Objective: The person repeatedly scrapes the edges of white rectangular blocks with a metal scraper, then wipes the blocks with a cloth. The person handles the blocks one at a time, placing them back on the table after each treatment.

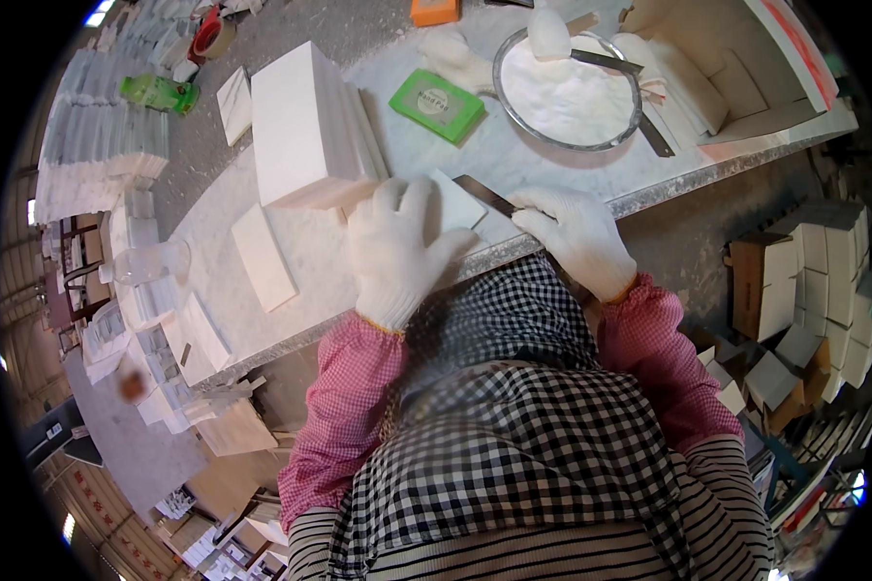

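Note:
My left hand [392,252], in a white glove, lies at the left edge of a small white tile [452,200] near the table's front edge. Its fingers are apart, the thumb stretched toward the tile's near edge. My right hand [581,232], gloved too, is closed on a thin dark metal blade [482,194], which reaches over the tile's right side. The part inside my fist is hidden. Just beyond my left hand stands a stack of white tiles [295,126]. A metal bowl [499,82] of white powder or paste stands beyond my right hand.
A green sanding pad [437,105] lies between stack and bowl. Another blade [606,62] rests across the bowl. An open cardboard box [765,73] stands far right. Loose tile strips [264,257], stacked slabs [97,136] and a green bottle [160,93] are left. Cartons [824,281] stand right, below the table.

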